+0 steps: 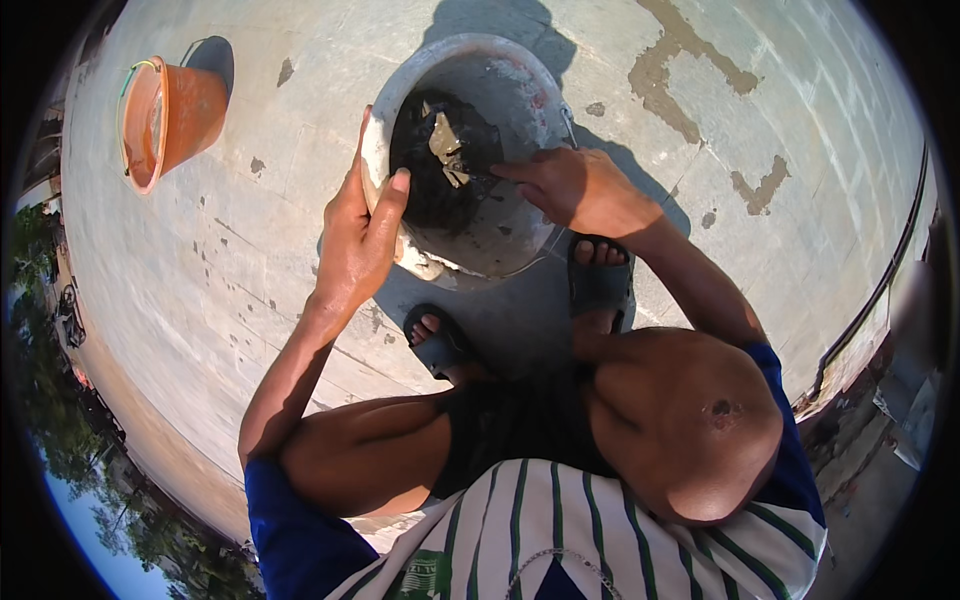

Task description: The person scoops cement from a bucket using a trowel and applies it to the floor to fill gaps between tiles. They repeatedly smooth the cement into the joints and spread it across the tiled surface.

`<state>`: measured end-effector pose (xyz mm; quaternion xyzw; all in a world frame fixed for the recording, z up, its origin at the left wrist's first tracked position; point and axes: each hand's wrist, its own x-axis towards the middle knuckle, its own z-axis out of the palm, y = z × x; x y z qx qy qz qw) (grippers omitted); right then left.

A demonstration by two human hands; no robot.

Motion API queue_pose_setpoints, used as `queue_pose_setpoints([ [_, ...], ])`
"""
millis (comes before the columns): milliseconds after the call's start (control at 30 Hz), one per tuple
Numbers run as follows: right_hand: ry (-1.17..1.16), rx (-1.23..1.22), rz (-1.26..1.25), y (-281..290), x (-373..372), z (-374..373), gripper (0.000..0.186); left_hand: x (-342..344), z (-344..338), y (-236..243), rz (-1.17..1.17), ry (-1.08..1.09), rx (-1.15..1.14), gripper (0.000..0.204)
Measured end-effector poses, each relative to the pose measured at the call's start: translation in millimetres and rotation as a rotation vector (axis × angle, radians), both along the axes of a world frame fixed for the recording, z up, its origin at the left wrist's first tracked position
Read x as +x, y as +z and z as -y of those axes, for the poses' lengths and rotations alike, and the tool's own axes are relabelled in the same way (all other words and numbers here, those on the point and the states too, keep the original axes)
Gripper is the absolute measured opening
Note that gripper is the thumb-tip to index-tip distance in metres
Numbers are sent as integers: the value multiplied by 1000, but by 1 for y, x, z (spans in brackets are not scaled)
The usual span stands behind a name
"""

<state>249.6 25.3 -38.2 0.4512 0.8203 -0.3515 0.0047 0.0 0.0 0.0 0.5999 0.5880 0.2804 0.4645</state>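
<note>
My left hand (365, 230) grips the left rim of a grey, stained bucket (526, 110), thumb over the edge and fingers outside. Dark wet material (418, 180) lies in the bottom, with a pale muddy piece or patch (447, 145) on it. My right hand (590, 195) is inside the right part of the bucket's opening, fingers curled and index finger reaching toward the pale patch, apparently on a thin dark item that I cannot make out. A wire handle (568, 128) hangs at the bucket's right side.
An orange bucket (195, 115) stands at the upper left on the concrete slab (290, 250). My sandalled feet (440, 340) are just below the grey bucket, between my bent knees. Damp patches mark the concrete at the upper right. Trees (70, 420) show past the slab's left edge.
</note>
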Motion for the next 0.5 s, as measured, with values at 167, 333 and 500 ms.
queue_pose_setpoints([
  [167, 34, 293, 31, 0, -6, -8, 38, 6, -8, 11, 70, 41, -46, 48],
  [333, 90, 212, 69, -4, -13, -13, 38, 4, -4, 4, 23, 60, 6, 46],
  [500, 190, 153, 135, -16, -24, -6, 26, 5, -6, 12, 52, 75, -102, 45],
])
